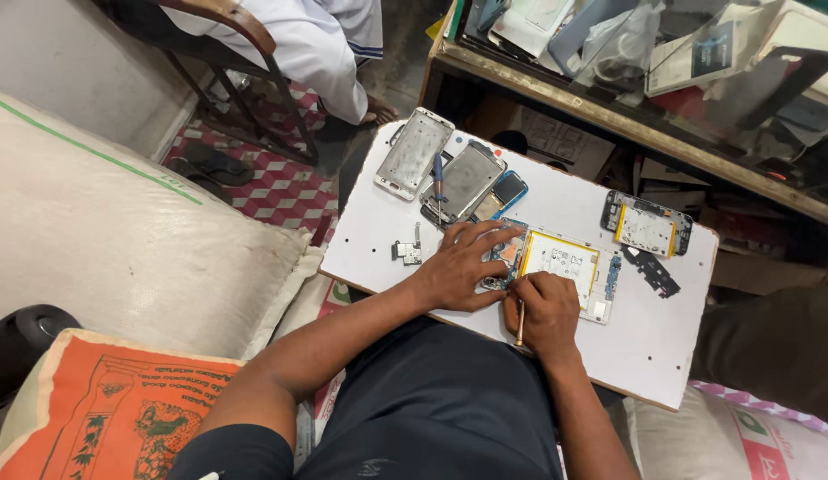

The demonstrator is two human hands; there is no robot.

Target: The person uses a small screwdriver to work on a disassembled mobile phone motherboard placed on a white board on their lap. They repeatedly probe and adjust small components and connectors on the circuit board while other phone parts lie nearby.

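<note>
on the white board, two hands over an opened phone

across the person's lap lies a white desk (645,347), a plain board, and the head view looks straight down on it. near its middle sits an opened phone (570,271) with its back off, a pale battery with a yellow edge showing. the left hand (458,267) lies flat over the phone's left end, fingers (494,233) spread and pressing down, gripping nothing. the right hand (546,311) is closed round a thin tool (520,327) with a pale handle; the tip is hidden under the hand, just beside the battery's near left corner, so where exactly it touches cannot be told.

farther back on the desk lie a silver phone frame (414,153), a second grey back panel (466,180) with a small blue-handled screwdriver (438,178) resting between them, and a blue-edged phone part (503,194). a small metal piece (408,252) sits alone to the left. to the right are another stripped phone body (647,222) and a dark plastic piece (651,271).

as a judgement, the work would go best with the left hand holding the phone still, the tool kept low and shallow, and force kept light near the battery, which should not be pierced or bent.

beyond the desk, a person in white sits on a wooden chair (227,18), and a cluttered shelf (610,116) runs along the right.
</note>
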